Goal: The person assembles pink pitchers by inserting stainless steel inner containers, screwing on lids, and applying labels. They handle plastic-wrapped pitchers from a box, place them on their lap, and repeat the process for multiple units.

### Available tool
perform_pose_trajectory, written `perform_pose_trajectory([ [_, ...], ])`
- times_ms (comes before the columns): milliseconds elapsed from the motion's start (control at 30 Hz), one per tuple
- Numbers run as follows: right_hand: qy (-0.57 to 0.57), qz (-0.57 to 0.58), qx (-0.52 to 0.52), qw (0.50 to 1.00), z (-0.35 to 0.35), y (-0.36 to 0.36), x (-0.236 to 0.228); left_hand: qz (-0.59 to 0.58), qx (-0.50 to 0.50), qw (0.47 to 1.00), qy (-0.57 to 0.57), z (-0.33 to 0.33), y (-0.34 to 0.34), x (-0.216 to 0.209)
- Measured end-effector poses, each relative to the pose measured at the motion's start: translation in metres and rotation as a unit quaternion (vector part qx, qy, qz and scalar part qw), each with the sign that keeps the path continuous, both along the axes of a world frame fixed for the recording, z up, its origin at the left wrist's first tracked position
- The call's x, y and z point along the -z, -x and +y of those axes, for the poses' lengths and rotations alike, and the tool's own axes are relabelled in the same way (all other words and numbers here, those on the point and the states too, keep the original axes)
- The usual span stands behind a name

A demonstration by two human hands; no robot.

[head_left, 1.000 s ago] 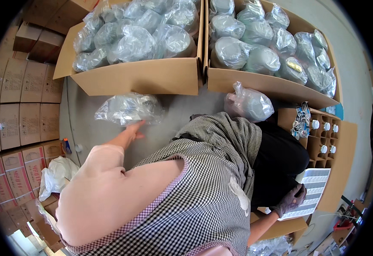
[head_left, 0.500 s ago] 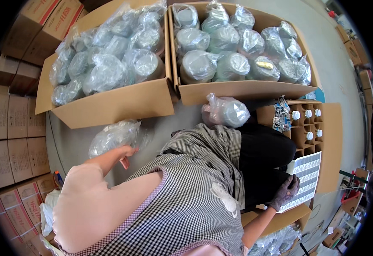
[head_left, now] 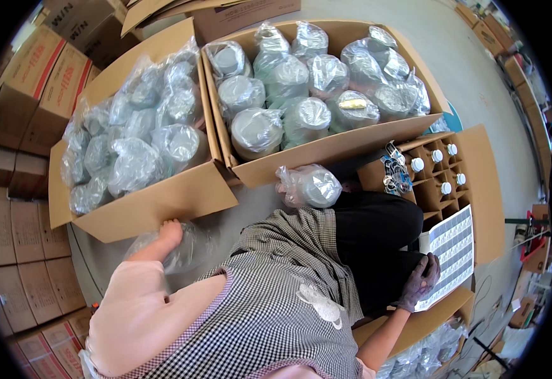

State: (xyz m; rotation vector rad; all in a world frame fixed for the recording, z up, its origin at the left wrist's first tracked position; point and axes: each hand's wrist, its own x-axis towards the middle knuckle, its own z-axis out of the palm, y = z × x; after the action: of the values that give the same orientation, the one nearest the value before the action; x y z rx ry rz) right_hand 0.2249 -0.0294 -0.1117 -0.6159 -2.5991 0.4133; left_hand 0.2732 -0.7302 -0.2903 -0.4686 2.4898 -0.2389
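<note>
My left hand (head_left: 171, 234), bare, has its fingers curled at the lower edge of the left carton's front flap, over a crumpled clear plastic bag (head_left: 190, 247) on the floor. What those fingers hold, if anything, is hidden. In a grey glove, my right hand (head_left: 420, 282) grips the near left edge of a white sheet of printed labels (head_left: 456, 260) beside my knee. A bagged round jar (head_left: 320, 187) stands in front of my lap, past the apron.
Two open cartons, one on the left (head_left: 162, 203) and one on the right (head_left: 339, 146), hold several bagged jars. A divided carton (head_left: 483, 189) with white-capped bottles stands at right, metal clasps (head_left: 396, 169) on its edge. Stacked boxes (head_left: 29, 230) line the left.
My left hand has moved forward and slightly left, from beside the plastic bag to the carton flap, and its fingers have curled. The view has shifted; my right hand stays at the label sheet.
</note>
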Motion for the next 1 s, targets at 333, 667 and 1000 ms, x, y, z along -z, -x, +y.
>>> perform_pose_trajectory([
  [333,-0.009,0.013,-0.015,1.0,0.003,0.007,0.001,-0.066,0.109,0.976,-0.177,0.003,0.028,-0.077],
  [667,0.0,0.055,-0.023,0.998,0.003,0.004,0.0,-0.177,0.331,0.921,-0.103,0.138,0.213,-0.395],
  [1000,0.024,0.048,-0.005,0.999,0.001,0.005,-0.005,0.285,0.383,0.866,-0.148,0.209,0.443,-0.529],
])
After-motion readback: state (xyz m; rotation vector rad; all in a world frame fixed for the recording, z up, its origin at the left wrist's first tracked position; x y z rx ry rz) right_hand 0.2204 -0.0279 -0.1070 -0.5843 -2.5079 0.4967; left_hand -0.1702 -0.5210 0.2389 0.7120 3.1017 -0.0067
